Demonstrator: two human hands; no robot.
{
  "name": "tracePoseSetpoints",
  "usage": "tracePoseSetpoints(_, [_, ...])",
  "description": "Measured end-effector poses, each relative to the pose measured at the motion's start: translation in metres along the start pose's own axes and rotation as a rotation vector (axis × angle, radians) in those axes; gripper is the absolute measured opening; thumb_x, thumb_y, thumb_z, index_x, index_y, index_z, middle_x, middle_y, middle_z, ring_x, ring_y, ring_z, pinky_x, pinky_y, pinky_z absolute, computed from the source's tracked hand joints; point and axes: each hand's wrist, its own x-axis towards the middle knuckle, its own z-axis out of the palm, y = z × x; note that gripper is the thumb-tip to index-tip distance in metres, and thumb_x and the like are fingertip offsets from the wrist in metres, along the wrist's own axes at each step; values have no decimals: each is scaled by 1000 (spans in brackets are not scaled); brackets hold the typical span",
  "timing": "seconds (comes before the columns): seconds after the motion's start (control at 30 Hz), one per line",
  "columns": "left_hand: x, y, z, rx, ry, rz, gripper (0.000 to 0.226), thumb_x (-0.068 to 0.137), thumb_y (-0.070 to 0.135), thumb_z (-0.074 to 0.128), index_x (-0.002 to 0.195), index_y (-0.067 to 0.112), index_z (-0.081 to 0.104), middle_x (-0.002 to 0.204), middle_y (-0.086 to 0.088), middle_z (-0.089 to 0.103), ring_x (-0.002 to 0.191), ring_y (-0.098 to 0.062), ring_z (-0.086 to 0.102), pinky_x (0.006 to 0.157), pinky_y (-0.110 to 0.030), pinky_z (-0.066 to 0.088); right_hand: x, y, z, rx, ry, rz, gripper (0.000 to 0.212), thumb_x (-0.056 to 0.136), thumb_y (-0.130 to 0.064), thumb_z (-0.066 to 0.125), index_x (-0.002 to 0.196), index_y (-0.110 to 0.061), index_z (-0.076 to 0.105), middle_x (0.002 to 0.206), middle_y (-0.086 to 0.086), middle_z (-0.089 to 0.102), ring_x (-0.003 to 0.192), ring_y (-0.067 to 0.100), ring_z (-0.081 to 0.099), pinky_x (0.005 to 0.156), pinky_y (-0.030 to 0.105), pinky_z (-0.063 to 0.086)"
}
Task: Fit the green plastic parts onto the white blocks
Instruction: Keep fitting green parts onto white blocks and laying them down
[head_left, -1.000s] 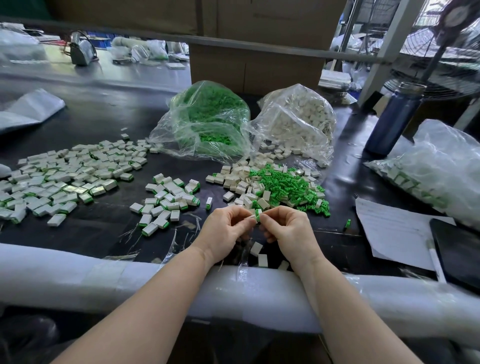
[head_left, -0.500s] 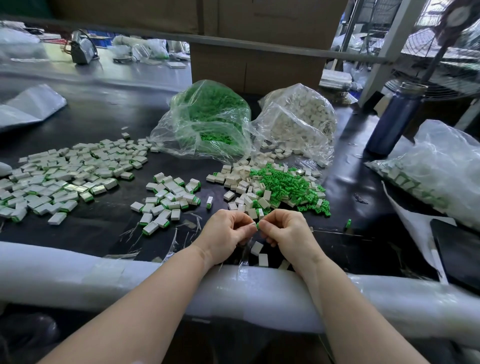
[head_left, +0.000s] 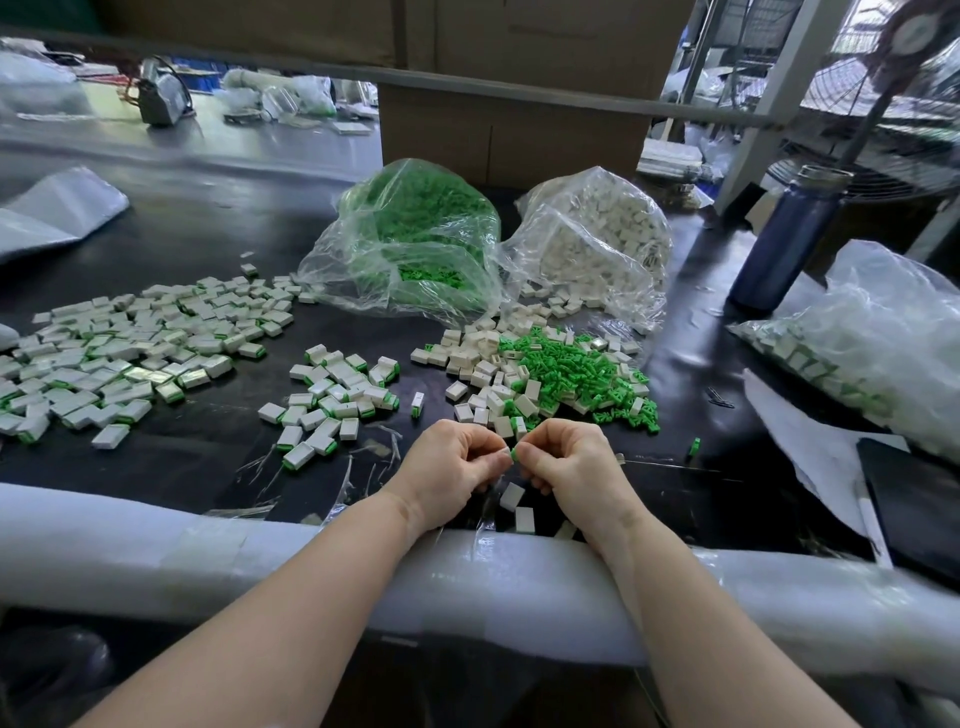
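My left hand (head_left: 451, 464) and my right hand (head_left: 570, 464) meet fingertip to fingertip above the table's near edge. Between them a small green part (head_left: 513, 453) shows, pinched by my right fingers, pressed against a white block (head_left: 503, 451) that my left fingers grip and mostly hide. Just beyond the hands lies a mixed heap of loose green parts (head_left: 576, 371) and white blocks (head_left: 483, 364). A few bare white blocks (head_left: 511, 496) lie under my hands. Fitted white-and-green pieces lie in a small pile (head_left: 337, 397) and a large spread (head_left: 130, 353) to the left.
A clear bag of green parts (head_left: 415, 244) and a bag of white blocks (head_left: 597, 244) stand behind the heap. A blue bottle (head_left: 784, 244), another bag of fitted pieces (head_left: 872, 353), paper (head_left: 810, 447) and a dark tablet (head_left: 914, 499) lie right. A padded white rail (head_left: 208, 551) edges the table.
The hands stay together and shift slightly, working the green part against the white block. The paper at the right has lifted and shifted.
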Motion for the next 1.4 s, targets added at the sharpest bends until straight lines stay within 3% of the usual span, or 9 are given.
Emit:
tracePoseSetpoints(0.43, [0,-1,1,141,29,90,11,86,11,64,87,3,71,72,-4,63,65,-12,50,72,-33,48,-1,1,-2,-71,-27,-12,26,84,0,62,64,-16,59,61,7,60,50,7,48,50,18,41])
tracePoseSetpoints(0.6, [-1,1,2,201,35,120,9,86,11,64,87,6,71,72,2,60,67,-9,51,70,-23,43,-1,1,-2,-116,-45,-30,22,83,-2,64,65,-15,61,63,8,63,54,7,50,56,21,43])
tracePoseSetpoints(0.8, [-1,3,4,84,107,109,13,88,14,62,84,4,70,74,-17,66,67,-27,57,73,-43,52,1,0,0,141,44,-12,14,84,1,63,71,-4,63,50,-3,59,42,1,50,45,14,42])
tracePoseSetpoints(0.9, [0,4,5,-14,124,72,11,87,13,63,91,6,71,74,-10,67,69,-19,59,75,-38,54,2,0,0,191,55,-23,11,83,1,65,73,-3,64,51,-2,60,44,3,52,45,14,44])
tracePoseSetpoints(1.03, [1,5,5,-99,121,6,12,86,10,63,95,14,69,80,-17,68,78,-31,64,83,-42,53,0,-1,-1,236,43,-40,12,80,0,68,71,-5,63,50,-2,63,44,3,55,44,14,43])
tracePoseSetpoints(1.13, [1,6,5,-85,119,6,15,85,8,62,82,22,66,73,-11,63,70,-23,57,78,-42,51,-1,0,-1,221,35,-57,15,79,1,70,67,-8,64,52,-2,62,45,5,53,44,15,43])
tracePoseSetpoints(1.27, [0,5,4,-15,126,7,20,83,8,61,75,26,63,64,1,57,60,-12,50,64,-28,45,-1,0,-1,222,11,-65,16,79,2,69,67,-7,65,52,-1,61,44,5,50,44,15,42])
tracePoseSetpoints(1.4, [1,5,4,-40,128,0,15,83,5,59,80,19,64,73,-13,64,66,-19,54,69,-36,50,-1,-1,-1,239,0,-70,16,84,-3,65,69,-10,65,54,-4,62,48,4,52,47,16,44])
